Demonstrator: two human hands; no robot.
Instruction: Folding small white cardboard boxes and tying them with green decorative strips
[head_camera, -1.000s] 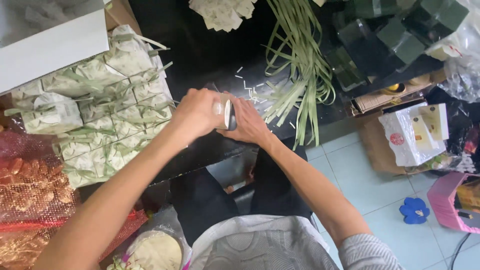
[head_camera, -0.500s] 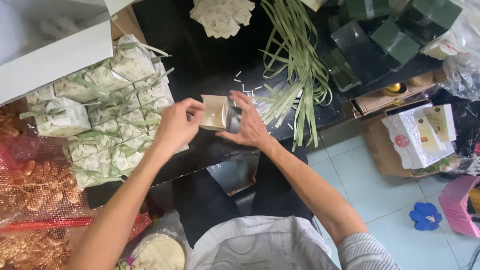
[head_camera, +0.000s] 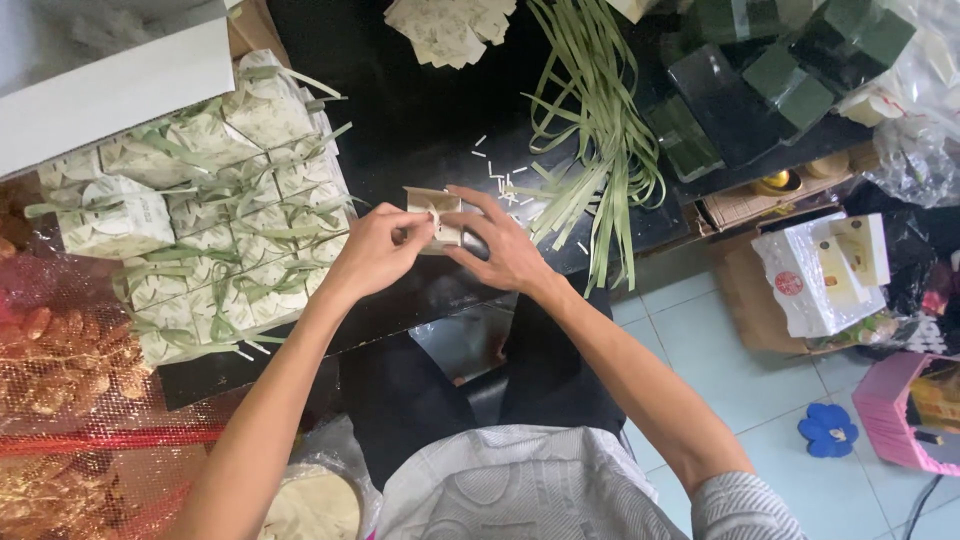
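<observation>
Cream gift boxes (head_camera: 210, 220), perhaps leaf-printed

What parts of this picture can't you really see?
- Small cream box, head view: mostly covered by the left hand and right hand, so what is inside stays hidden.
- Dark object under the right hand: too covered to tell what it is.
- White box: cut off by the top-left edge.
- Pink container: cut off by the right edge.
- Pile of wrapped packets: the lower ones are hidden by those above.

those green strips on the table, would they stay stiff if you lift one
Probably floppy: the green strips curve and sprawl loosely. Likely very light, being thin and flat. They may snag each other, since they lie tangled and overlapping.
</observation>
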